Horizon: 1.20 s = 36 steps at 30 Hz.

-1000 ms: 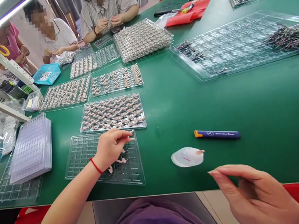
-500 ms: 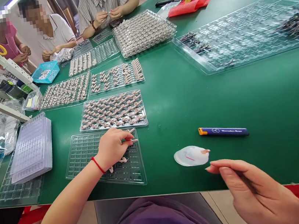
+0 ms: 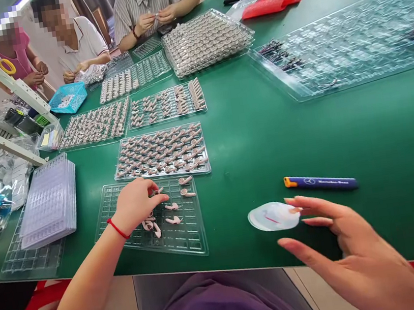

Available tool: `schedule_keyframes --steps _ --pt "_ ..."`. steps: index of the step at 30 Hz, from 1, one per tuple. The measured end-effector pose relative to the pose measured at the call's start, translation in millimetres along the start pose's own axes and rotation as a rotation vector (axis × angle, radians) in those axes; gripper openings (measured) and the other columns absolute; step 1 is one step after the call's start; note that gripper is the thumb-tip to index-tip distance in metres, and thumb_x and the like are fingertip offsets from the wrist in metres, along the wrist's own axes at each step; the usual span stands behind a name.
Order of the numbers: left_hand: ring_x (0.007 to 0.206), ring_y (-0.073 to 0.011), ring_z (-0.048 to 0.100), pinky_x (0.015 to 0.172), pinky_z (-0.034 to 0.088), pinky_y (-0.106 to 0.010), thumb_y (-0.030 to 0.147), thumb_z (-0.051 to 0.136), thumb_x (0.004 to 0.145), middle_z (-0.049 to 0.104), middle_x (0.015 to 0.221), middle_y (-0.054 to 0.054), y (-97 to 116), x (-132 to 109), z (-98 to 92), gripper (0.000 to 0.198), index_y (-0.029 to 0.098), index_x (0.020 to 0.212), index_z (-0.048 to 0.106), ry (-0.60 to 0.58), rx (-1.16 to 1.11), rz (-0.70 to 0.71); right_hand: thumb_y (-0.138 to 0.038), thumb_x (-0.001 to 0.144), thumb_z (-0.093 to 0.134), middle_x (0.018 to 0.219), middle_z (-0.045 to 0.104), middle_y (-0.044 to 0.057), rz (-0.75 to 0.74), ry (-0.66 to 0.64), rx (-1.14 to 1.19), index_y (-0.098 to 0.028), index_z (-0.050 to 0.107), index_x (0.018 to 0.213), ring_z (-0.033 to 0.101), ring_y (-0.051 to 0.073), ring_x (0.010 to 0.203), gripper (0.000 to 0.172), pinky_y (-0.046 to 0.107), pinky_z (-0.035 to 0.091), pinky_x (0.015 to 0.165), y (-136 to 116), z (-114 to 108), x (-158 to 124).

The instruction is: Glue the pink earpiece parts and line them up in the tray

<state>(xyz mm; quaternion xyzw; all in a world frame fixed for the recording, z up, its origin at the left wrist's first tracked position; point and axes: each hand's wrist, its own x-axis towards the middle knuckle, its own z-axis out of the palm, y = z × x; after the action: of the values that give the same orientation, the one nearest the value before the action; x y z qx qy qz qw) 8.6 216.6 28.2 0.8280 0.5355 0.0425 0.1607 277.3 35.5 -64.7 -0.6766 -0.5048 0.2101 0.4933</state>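
Note:
My left hand is over a clear compartment tray. Its thumb and fingers are curled around a small pale pink earbud shell. Two more shells, including one lying at the tray's right, sit in compartments. Several others lie loose below my fingers, among them a curved shell. My right hand is open, thumb spread away from the fingers. Its fingertips are at the right edge of a whitish translucent disc with a red mark and a small brownish bit on its edge.
A dark blue lighter lies beyond my right hand. Behind the tray stands a filled tray of shells. Stacked clear trays are at left, and a large tray with dark wires at right. Co-workers sit across the table.
My left hand has moved left across the tray, uncovering two shells at its right and loose ones below. My right hand has opened from a pinch and reached the disc's edge.

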Motion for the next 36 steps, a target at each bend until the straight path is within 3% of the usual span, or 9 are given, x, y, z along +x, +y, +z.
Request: schedule_keyframes --steps 2,6,10,14,17,21,30,36 --pt "0.067 -0.0195 0.059 0.06 0.042 -0.029 0.031 0.072 0.081 0.066 0.073 -0.003 -1.0 1.9 4.3 0.015 0.018 0.075 0.071 0.011 0.01 -0.013 -0.062 0.077 0.066 0.118 0.069 0.009 -0.035 -0.046 -0.113 -0.03 0.058 0.127 0.067 0.032 0.097 0.061 0.043 0.055 0.075 -6.5 4.7 4.3" --pt "0.07 -0.0185 0.061 0.066 0.046 -0.029 0.022 0.066 0.083 0.065 0.075 -0.002 0.9 -1.1 1.1 0.012 0.018 0.072 0.069 0.048 -0.007 0.0 -0.05 0.086 0.062 0.109 0.073 0.008 -0.12 -0.094 -0.152 -0.029 0.063 0.117 0.07 0.029 0.095 0.038 0.039 0.057 0.076 -16.0 12.9 7.7" --pt "0.068 -0.0149 0.062 0.064 0.048 -0.026 0.022 0.063 0.085 0.068 0.08 -0.002 18.8 -36.6 0.7 0.009 0.018 0.079 0.067 0.092 -0.215 0.046 -0.042 0.088 0.061 0.104 0.071 0.006 -0.112 -0.128 0.014 -0.028 0.063 0.117 0.071 0.022 0.084 0.033 0.031 0.058 0.072 -20.5 18.3 5.1" --pt "0.058 -0.0107 0.058 0.055 0.046 -0.02 0.012 0.069 0.077 0.066 0.068 0.001 41.2 -84.4 24.9 0.007 0.019 0.075 0.067 -0.125 -0.562 0.112 -0.038 0.091 0.059 0.11 0.073 0.006 -0.047 -0.255 0.224 -0.028 0.061 0.123 0.073 0.018 0.085 0.034 0.022 0.059 0.071 -29.3 21.0 2.3" --pt "0.057 -0.0095 0.055 0.052 0.045 -0.018 0.008 0.073 0.074 0.063 0.073 0.0 46.4 -99.8 47.7 0.01 0.018 0.077 0.072 -0.07 -0.62 0.089 -0.04 0.091 0.06 0.125 0.07 0.009 -0.035 -0.314 0.251 -0.026 0.06 0.128 0.072 0.021 0.099 0.039 0.022 0.059 0.08 -33.1 24.5 -0.6" --pt "0.058 -0.0098 0.056 0.052 0.047 -0.019 0.016 0.073 0.078 0.063 0.079 -0.003 42.4 -96.5 62.7 0.007 0.019 0.084 0.075 0.062 -0.674 0.048 -0.042 0.091 0.059 0.122 0.071 0.009 -0.034 -0.274 0.213 -0.025 0.059 0.129 0.073 0.02 0.094 0.041 0.021 0.059 0.074 -30.7 30.3 -5.1" --pt "0.061 -0.0107 0.06 0.053 0.051 -0.019 0.025 0.071 0.084 0.064 0.081 -0.004 42.7 -80.7 71.6 0.009 0.02 0.086 0.077 0.147 -0.721 0.121 -0.043 0.091 0.06 0.111 0.073 0.008 0.073 -0.293 0.302 -0.027 0.054 0.13 0.073 0.019 0.089 0.043 0.022 0.06 0.069 -23.1 32.4 -8.3" --pt "0.06 -0.011 0.06 0.054 0.053 -0.022 0.026 0.073 0.082 0.066 0.082 -0.005 44.0 -64.6 76.5 0.01 0.019 0.084 0.08 0.158 -0.736 0.124 -0.051 0.09 0.059 0.109 0.072 0.006 0.229 -0.209 0.336 -0.027 0.056 0.125 0.069 0.018 0.09 0.043 0.022 0.056 0.073 -43.1 34.9 -12.6"
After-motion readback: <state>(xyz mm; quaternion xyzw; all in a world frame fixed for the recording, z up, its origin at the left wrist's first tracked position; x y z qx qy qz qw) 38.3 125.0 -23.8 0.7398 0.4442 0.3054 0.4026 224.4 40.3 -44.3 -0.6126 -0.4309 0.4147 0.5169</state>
